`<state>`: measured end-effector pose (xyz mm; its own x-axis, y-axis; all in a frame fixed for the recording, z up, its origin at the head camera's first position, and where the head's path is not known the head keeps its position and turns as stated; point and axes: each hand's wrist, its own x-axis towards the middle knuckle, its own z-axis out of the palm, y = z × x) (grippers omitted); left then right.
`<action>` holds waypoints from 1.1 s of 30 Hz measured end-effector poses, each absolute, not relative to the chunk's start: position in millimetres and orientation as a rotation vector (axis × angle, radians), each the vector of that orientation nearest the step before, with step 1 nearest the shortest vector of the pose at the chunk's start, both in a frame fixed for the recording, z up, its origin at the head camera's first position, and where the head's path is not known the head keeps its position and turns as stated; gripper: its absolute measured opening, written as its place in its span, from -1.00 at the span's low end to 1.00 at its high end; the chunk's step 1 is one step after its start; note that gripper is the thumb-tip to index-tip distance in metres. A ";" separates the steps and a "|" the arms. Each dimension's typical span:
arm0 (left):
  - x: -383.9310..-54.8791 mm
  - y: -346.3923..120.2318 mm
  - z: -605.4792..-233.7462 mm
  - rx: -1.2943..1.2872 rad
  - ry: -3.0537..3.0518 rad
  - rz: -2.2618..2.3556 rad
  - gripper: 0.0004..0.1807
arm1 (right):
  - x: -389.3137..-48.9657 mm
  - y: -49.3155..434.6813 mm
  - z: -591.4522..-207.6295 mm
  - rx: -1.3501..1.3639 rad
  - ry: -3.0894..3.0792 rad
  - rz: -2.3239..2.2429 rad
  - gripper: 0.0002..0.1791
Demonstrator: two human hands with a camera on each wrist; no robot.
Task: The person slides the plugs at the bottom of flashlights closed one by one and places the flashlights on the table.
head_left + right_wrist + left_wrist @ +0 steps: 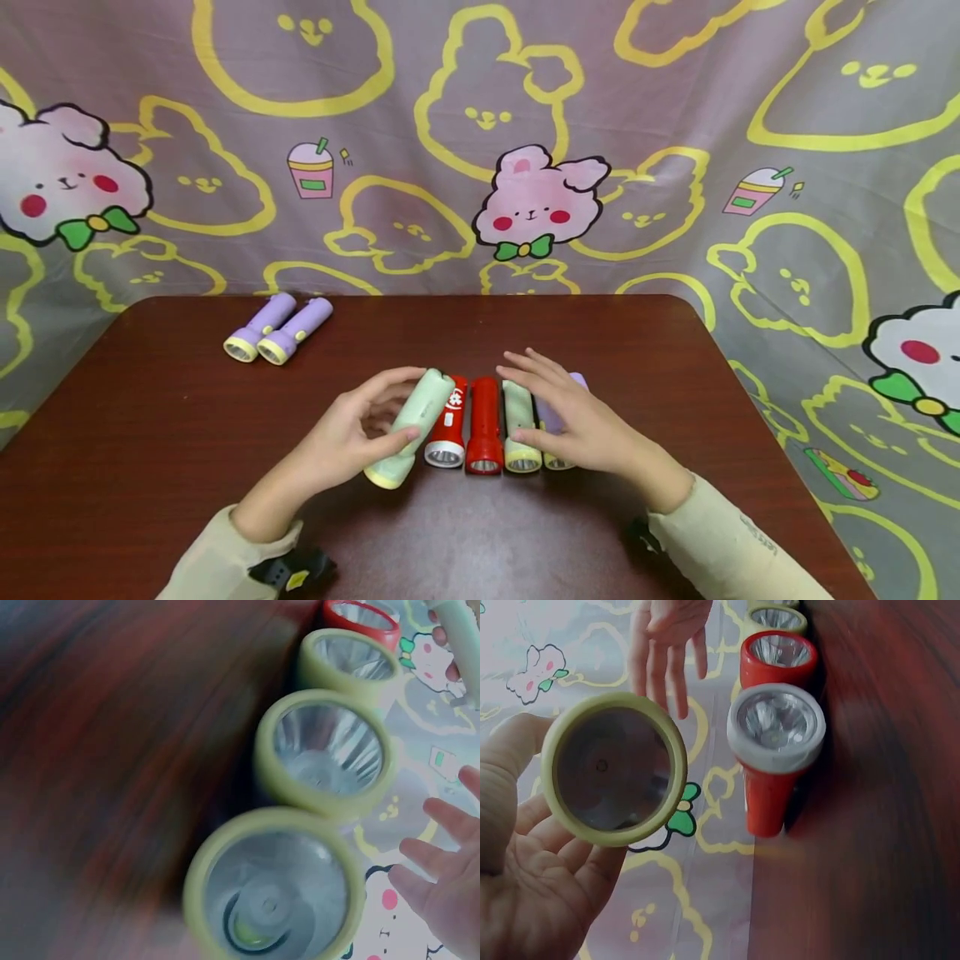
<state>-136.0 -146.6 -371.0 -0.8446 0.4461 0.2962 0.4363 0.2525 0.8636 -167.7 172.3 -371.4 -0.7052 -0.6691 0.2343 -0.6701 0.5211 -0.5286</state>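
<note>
My left hand (348, 429) grips a light green flashlight (415, 425) between thumb and fingers, tilted, with its yellow-rimmed lens (615, 769) facing toward me. Just right of it, a row of flashlights lies on the table, lenses toward me: a red one with a white rim (446, 437), a plain red one (484, 425), a light green one (519, 425) and a purple one (551, 421). Over the row's right end hovers my right hand (581, 421), fingers spread and holding nothing, partly hiding the purple flashlight. Three yellow-rimmed heads (326, 754) show in the right wrist view.
Two purple flashlights (270, 325) with yellow rims lie side by side at the table's back left. The dark brown table (150, 433) reaches back to a patterned cloth (420, 125) hanging behind it.
</note>
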 end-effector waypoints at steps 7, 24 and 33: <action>-137.0 -134.3 -371.3 0.884 2.355 1.761 -0.36 | -165.1 161.8 -367.5 1.187 -2.636 1.094 -0.20; -136.4 -111.1 -373.2 0.885 2.126 1.878 -0.36 | -160.1 141.2 -370.8 1.134 -2.433 1.464 -0.28; -134.5 -104.9 -377.8 0.919 2.073 1.924 -0.36 | -158.5 132.8 -374.9 1.132 -2.265 1.738 -0.39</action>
<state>-134.5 -104.9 -377.8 -0.7963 0.5359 0.2805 0.3197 -0.0209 0.9473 -158.5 132.8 -374.9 -0.7261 -0.5032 0.4687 -0.5829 0.0888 -0.8076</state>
